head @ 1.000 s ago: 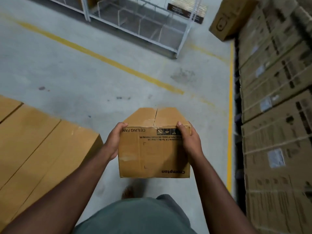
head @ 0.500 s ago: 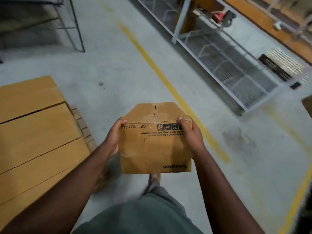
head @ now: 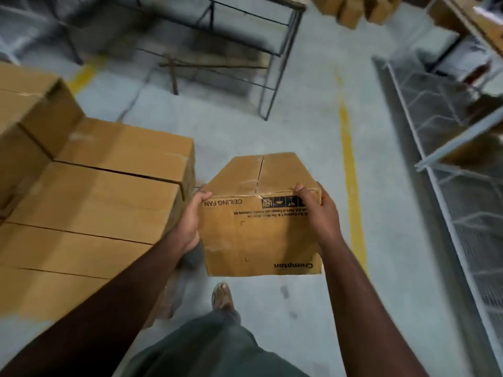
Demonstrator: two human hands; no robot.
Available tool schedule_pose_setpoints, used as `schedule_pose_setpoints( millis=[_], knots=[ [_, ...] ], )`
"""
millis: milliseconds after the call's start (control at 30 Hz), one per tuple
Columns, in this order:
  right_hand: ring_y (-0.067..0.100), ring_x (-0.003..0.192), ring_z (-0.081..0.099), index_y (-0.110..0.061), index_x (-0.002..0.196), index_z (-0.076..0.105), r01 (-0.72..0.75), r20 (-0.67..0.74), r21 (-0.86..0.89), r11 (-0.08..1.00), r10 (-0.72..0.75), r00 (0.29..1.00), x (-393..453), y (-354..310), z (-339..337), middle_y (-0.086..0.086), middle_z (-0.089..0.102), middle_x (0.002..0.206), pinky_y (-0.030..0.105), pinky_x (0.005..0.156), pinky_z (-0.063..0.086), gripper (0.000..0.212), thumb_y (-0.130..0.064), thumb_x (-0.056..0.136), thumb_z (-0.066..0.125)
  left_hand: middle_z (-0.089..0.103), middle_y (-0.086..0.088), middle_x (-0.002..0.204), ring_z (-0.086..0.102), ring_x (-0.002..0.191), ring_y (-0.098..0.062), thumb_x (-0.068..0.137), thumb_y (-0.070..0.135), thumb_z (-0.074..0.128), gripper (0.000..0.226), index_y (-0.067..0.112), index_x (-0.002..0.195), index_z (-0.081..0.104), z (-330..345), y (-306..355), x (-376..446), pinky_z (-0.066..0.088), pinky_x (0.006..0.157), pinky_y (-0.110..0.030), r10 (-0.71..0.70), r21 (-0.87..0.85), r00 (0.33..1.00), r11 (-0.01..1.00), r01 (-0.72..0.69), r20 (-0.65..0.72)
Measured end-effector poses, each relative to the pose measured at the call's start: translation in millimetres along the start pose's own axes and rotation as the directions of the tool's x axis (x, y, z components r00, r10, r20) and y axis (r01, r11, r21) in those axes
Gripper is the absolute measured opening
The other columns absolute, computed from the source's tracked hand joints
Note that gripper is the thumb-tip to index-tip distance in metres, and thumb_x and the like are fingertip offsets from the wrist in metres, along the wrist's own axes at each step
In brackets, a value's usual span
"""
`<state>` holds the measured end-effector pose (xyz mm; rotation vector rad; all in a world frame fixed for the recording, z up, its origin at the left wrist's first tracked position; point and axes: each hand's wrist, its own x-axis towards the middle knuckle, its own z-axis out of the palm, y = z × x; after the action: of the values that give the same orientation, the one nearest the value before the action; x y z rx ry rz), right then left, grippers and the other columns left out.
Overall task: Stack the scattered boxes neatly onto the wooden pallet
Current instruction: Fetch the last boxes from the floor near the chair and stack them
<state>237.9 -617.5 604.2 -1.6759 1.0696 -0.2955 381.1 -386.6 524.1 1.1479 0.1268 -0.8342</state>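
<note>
I carry a brown cardboard box (head: 258, 227) printed "CEILING FAN" and "Crompton" at mid-frame, above the floor. My left hand (head: 190, 221) grips its left side, thumb curled over the top edge. My right hand (head: 319, 210) grips its right side, fingers over the top edge. To the left lies a stack of long brown boxes (head: 89, 202), laid side by side, with a higher box (head: 30, 110) at the far left. The pallet beneath them is hidden.
A dark metal frame rack (head: 217, 50) stands ahead on the grey floor. A white wire-mesh rack (head: 449, 159) runs along the right. A yellow floor line (head: 349, 164) passes right of the box. More boxes (head: 353, 9) sit far ahead. My foot (head: 221, 296) is below the box.
The view has swung left: the stack of boxes now fills more of the left side and sits closer to the carried box. Both hands keep the same hold.
</note>
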Motion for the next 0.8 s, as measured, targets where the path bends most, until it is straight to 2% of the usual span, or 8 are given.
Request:
schedule_pose_setpoints(
  millis=[100,233,333,433,500,567,667,800],
  knots=[
    [0.017,0.125,0.063,-0.038,0.148,0.053,0.052,0.089,-0.029,0.998,-0.05,0.995,43,-34,23,-0.01,0.067,0.136,0.051,0.111,0.048,0.097,-0.085,0.065,0.069,0.076,-0.005,0.094,0.073,0.086,-0.023,0.074,0.048,0.065,0.035,0.028,0.1,0.079,-1,24,24,0.057,0.074,-0.038,0.059,-0.075,0.997,0.995,-0.063,-0.049],
    [0.012,0.116,0.067,-0.043,0.138,0.059,0.188,0.241,-0.079,0.979,-0.165,0.956,73,-84,56,-0.016,0.072,0.124,0.05,0.105,0.052,0.08,-0.084,0.07,0.067,0.072,-0.005,0.095,0.069,0.086,-0.022,0.085,0.037,0.052,0.043,0.018,0.122,0.065,-13,53,29,0.058,0.073,-0.036,0.195,-0.162,0.974,0.964,-0.212,-0.119],
    [-0.003,0.099,0.068,-0.052,0.125,0.062,0.33,0.354,-0.109,0.938,-0.274,0.894,80,-118,87,-0.029,0.072,0.109,0.042,0.091,0.056,0.06,-0.085,0.074,0.062,0.07,-0.01,0.102,0.066,0.093,-0.029,0.084,0.039,0.052,0.056,0.014,0.133,0.059,-27,68,15,0.055,0.079,-0.04,0.243,-0.176,0.936,0.94,-0.292,-0.255],
    [-0.018,0.09,0.062,-0.069,0.112,0.057,0.441,0.452,-0.117,0.89,-0.347,0.822,80,-145,126,-0.045,0.065,0.101,0.026,0.077,0.047,0.039,-0.082,0.075,0.06,0.074,-0.002,0.115,0.073,0.096,-0.023,0.094,0.039,0.043,0.048,0.026,0.139,0.054,-43,70,0,0.059,0.07,-0.035,0.307,-0.122,0.865,0.917,-0.381,-0.396],
    [-0.028,0.088,0.055,-0.082,0.101,0.048,0.498,0.522,-0.103,0.861,-0.379,0.764,80,-159,152,-0.055,0.058,0.095,0.02,0.074,0.042,0.028,-0.079,0.077,0.061,0.066,0.001,0.13,0.068,0.111,-0.024,0.089,0.047,0.047,0.064,0.034,0.151,0.043,-53,70,-11,0.057,0.084,-0.042,0.309,-0.095,0.801,0.907,-0.41,-0.512],
    [-0.028,0.088,0.055,-0.082,0.111,0.046,0.534,0.596,-0.056,0.843,-0.401,0.695,82,-170,175,-0.058,0.055,0.094,0.019,0.076,0.041,0.038,-0.079,0.076,0.061,0.062,0.0,0.133,0.062,0.117,-0.03,0.075,0.056,0.057,0.079,0.04,0.151,0.041,-62,67,-20,0.054,0.091,-0.048,0.33,-0.077,0.745,0.888,-0.454,-0.58],
    [-0.021,0.095,0.056,-0.062,0.136,0.044,0.557,0.698,0.018,0.831,-0.409,0.588,91,-180,204,-0.047,0.062,0.102,0.019,0.08,0.043,0.069,-0.081,0.073,0.062,0.065,0.001,0.132,0.061,0.12,-0.032,0.069,0.061,0.061,0.08,0.046,0.147,0.045,-64,65,-32,0.053,0.088,-0.046,0.338,-0.068,0.639,0.85,-0.523,-0.691],
    [-0.001,0.102,0.067,-0.053,0.133,0.056,0.428,0.879,0.091,0.899,-0.274,0.391,114,-195,232,-0.023,0.07,0.119,0.025,0.08,0.051,0.067,-0.075,0.071,0.068,0.061,-0.005,0.138,0.06,0.119,-0.036,0.072,0.05,0.066,0.082,0.047,0.151,0.044,-60,51,-41,0.051,0.093,-0.05,0.321,-0.079,0.5,0.776,-0.626,-0.804]
  ],
)
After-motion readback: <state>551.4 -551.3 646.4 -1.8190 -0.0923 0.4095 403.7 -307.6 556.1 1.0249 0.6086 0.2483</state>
